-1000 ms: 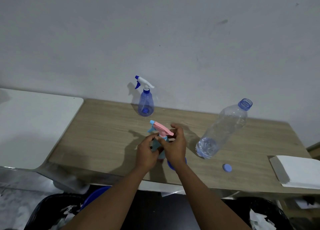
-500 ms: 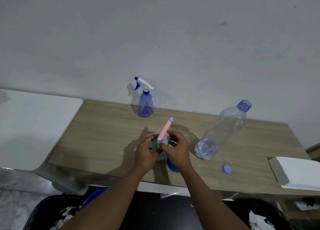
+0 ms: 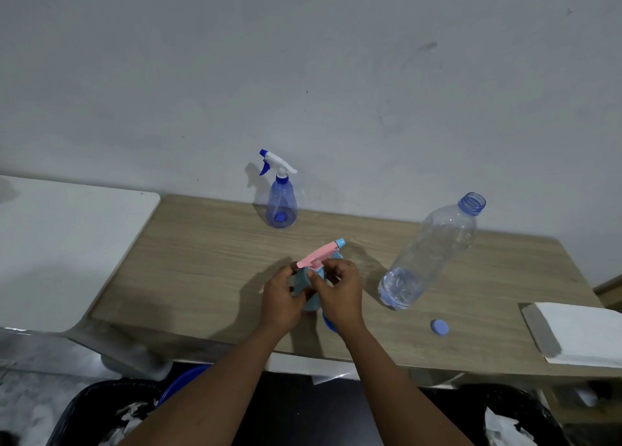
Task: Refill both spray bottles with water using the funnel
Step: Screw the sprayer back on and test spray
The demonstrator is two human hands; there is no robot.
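A small teal spray bottle (image 3: 311, 290) with a pink trigger head (image 3: 319, 254) stands near the front middle of the wooden table (image 3: 208, 264). My left hand (image 3: 281, 297) grips its body and my right hand (image 3: 340, 294) grips its neck under the pink head. A blue funnel (image 3: 328, 324) shows partly behind my right wrist. A second spray bottle (image 3: 281, 200), blue with a white head, stands at the back by the wall. A clear water bottle (image 3: 427, 257), uncapped and holding a little water, stands to the right.
A blue bottle cap (image 3: 439, 327) lies near the table's front edge. A white folded cloth (image 3: 585, 331) sits at the far right. A white surface (image 3: 60, 243) adjoins the table on the left. Black bins (image 3: 101, 412) with rubbish stand below the front edge.
The pink spray head has turned on the teal bottle: its nozzle pointed left, then away from me, and now points right. Both hands have stayed on the bottle.
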